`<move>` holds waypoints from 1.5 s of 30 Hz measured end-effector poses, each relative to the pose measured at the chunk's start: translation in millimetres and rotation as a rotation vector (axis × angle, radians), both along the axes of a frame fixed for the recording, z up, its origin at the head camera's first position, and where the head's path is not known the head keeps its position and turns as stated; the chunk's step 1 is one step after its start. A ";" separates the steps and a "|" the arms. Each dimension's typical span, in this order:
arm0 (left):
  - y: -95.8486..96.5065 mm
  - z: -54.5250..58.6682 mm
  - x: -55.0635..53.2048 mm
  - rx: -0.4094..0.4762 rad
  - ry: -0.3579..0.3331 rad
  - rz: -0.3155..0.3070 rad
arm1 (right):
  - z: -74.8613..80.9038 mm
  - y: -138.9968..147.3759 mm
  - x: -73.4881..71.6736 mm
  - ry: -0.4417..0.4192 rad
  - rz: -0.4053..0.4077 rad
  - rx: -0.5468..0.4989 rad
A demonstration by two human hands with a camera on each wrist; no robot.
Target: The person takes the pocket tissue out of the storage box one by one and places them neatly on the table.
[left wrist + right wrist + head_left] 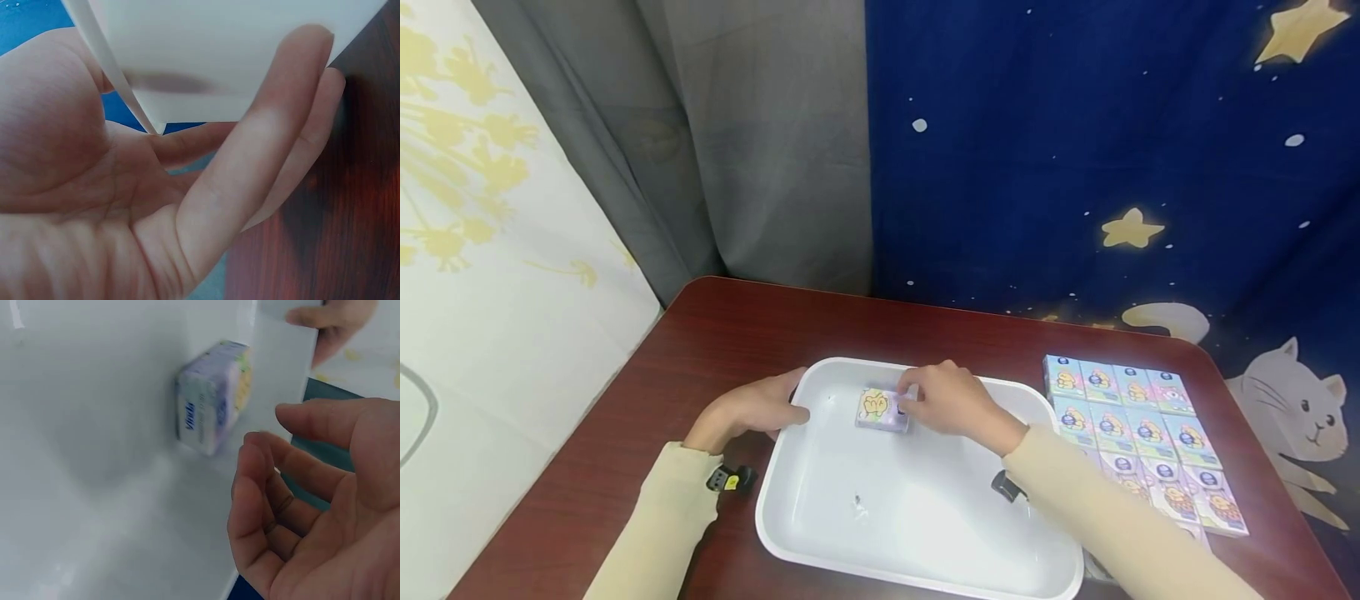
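Note:
A small purple tissue pack (pixel 882 410) with a yellow cartoon figure lies at the back of a white plastic tray (pixel 850 533). In the right wrist view the pack (pixel 209 397) shows "Vinda" lettering on its end. My right hand (pixel 946 400) hovers just beside it, its fingers loosely bent. The right wrist view shows a gap between thumb and fingertips, with nothing between them. On the tray's left side, my left hand (pixel 760 408) grips the rim, thumb over the edge. Seen from the left wrist, the fingers of that hand (pixel 219 181) lie around the tray's outer wall and underside.
Rows of similar tissue packs (pixel 1138 429) stand on the right of the dark red table (pixel 715 333), partly hidden by my right sleeve. Grey and star-patterned blue curtains (pixel 1000 167) hang behind the table's far edge.

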State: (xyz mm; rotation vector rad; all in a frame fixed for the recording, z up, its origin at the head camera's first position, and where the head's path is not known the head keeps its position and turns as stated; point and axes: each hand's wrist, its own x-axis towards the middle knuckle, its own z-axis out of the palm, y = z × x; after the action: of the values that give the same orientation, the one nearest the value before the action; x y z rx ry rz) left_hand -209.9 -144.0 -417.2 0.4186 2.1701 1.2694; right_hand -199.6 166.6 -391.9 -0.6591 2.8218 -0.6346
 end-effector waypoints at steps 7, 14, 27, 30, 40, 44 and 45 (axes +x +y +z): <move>0.1 -0.3 0.4 0.009 0.000 0.000 | -14.5 -15.6 -2.2 0.014 -0.011 0.040; -0.5 0.2 0.4 0.005 -0.003 -0.003 | -24.2 -24.7 0.7 0.038 -0.006 0.085; -1.0 -2.1 -0.8 -0.001 0.003 -0.011 | -21.4 -27.9 6.1 -0.035 0.023 0.155; -1.1 -3.1 -1.1 -0.010 0.005 -0.004 | -20.9 -28.5 8.1 -0.055 0.020 0.123; -2.6 -2.1 -0.3 0.014 -0.010 -0.015 | -19.7 -30.8 17.7 -0.118 0.045 0.131; -2.6 -2.2 0.0 0.010 -0.004 -0.013 | -24.5 -27.6 23.0 -0.091 0.082 0.166; -2.5 -2.3 -0.2 0.009 -0.002 -0.013 | -24.8 -26.1 23.7 -0.094 0.078 0.162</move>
State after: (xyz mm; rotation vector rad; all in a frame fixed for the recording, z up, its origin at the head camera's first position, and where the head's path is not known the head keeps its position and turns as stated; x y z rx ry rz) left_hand -210.1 -146.5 -419.5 0.4341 2.1572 1.2721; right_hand -175.9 140.4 -416.7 -0.6866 2.7102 -0.4077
